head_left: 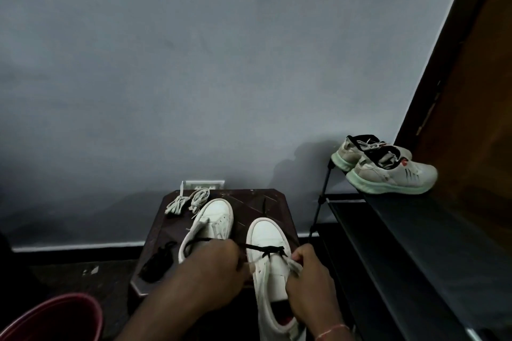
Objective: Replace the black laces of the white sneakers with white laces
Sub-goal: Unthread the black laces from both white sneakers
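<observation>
One small dark table (243, 199) is occupied by two white sneakers. The left sneaker (213, 219) looks unlaced, while the right sneaker (267, 232) is crossed near the toe by a black lace (266, 249). Its side flap is pinched by the curled right hand (307, 268), and the lace appears pinched in the curled left hand (219, 266). Light, limp and easily snagged, the lace is best gripped close to an eyelet. White laces (188, 201) are bundled beyond the toes.
</observation>
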Motion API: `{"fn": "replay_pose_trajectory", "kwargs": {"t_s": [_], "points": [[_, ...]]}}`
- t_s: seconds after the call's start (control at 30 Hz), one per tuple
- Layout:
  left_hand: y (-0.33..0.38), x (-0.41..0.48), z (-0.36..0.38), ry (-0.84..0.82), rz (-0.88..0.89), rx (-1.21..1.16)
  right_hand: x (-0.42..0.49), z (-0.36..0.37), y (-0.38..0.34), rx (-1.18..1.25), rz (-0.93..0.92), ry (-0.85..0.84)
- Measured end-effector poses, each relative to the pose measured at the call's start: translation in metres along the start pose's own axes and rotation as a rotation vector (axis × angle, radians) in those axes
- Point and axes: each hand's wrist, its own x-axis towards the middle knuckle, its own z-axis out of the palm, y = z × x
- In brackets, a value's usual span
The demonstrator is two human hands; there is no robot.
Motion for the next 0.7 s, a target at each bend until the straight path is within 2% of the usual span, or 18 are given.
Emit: {"fn": "replay_pose_trajectory", "kwargs": {"t_s": [0.07, 0.17, 0.3, 0.43, 0.7], "points": [[-0.004, -0.001, -0.008, 0.029, 0.017, 0.040, -0.001, -0.001, -0.001, 0.014, -0.003, 0.002], [-0.001, 0.014, -0.008, 0.203, 0.146, -0.014, -0.002, -0.002, -0.001, 0.007, -0.008, -0.014], [0.012, 0.050, 0.025, 0.167, 0.237, -0.230, -0.005, -0.003, -0.002, 0.012, -0.011, -0.060], [0.012, 0.073, 0.060, 0.072, 0.164, -0.164, -0.007, 0.000, 0.003, 0.053, 0.024, -0.049], [0.007, 0.086, 0.078, 0.214, 0.083, -0.239, -0.005, 0.001, 0.009, 0.226, 0.117, 0.102]]}}
